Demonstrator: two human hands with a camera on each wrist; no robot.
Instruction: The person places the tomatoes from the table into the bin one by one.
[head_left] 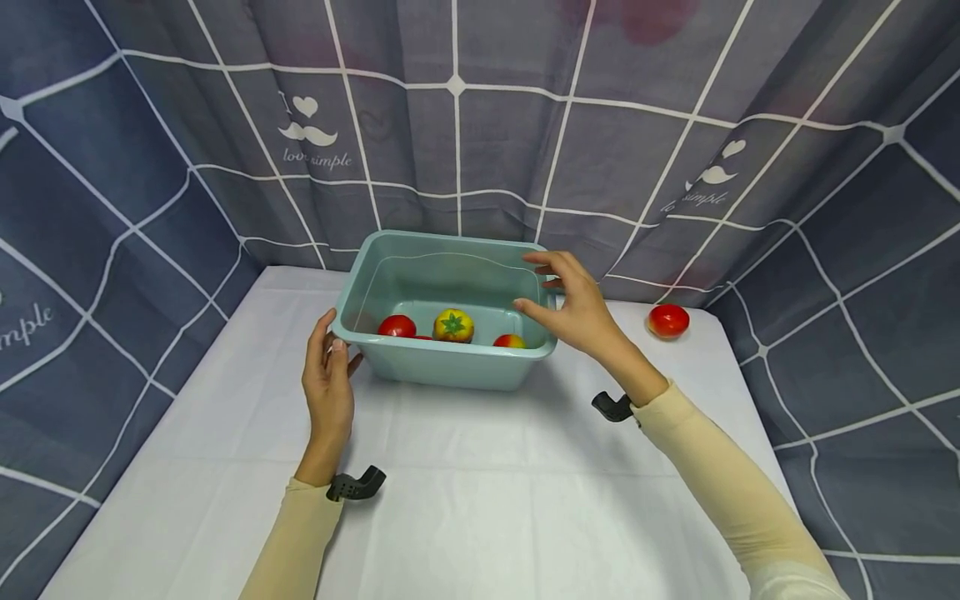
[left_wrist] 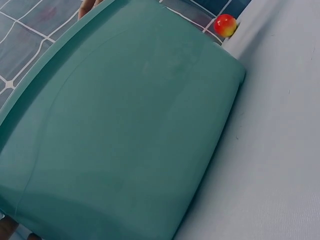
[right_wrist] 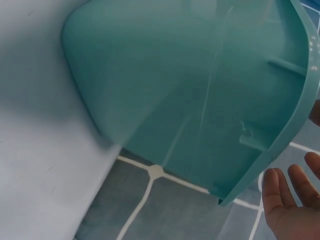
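Note:
A light teal plastic tub [head_left: 442,367] stands on the white-covered table near the back curtain. Inside lie a red round fruit [head_left: 397,326], a yellow-and-red fruit with a green leafy top [head_left: 453,326], a red-yellow fruit [head_left: 511,341] and a sliver of another red one. My left hand [head_left: 330,392] is at the tub's left end, thumb and fingers loosely bent by the rim; firm contact cannot be made out. Over the right end, my right hand [head_left: 573,308] has its thumb and fingers spread apart, holding nothing. The right wrist view shows its fingers [right_wrist: 272,190] just beyond the rim.
Another red fruit [head_left: 668,321] sits on the table's back right, outside the tub. Grey-blue curtains [head_left: 495,142] with white lines enclose the back and both sides. The white tablecloth [head_left: 450,500] extends in front of the tub. Each wrist carries a black camera mount [head_left: 356,483].

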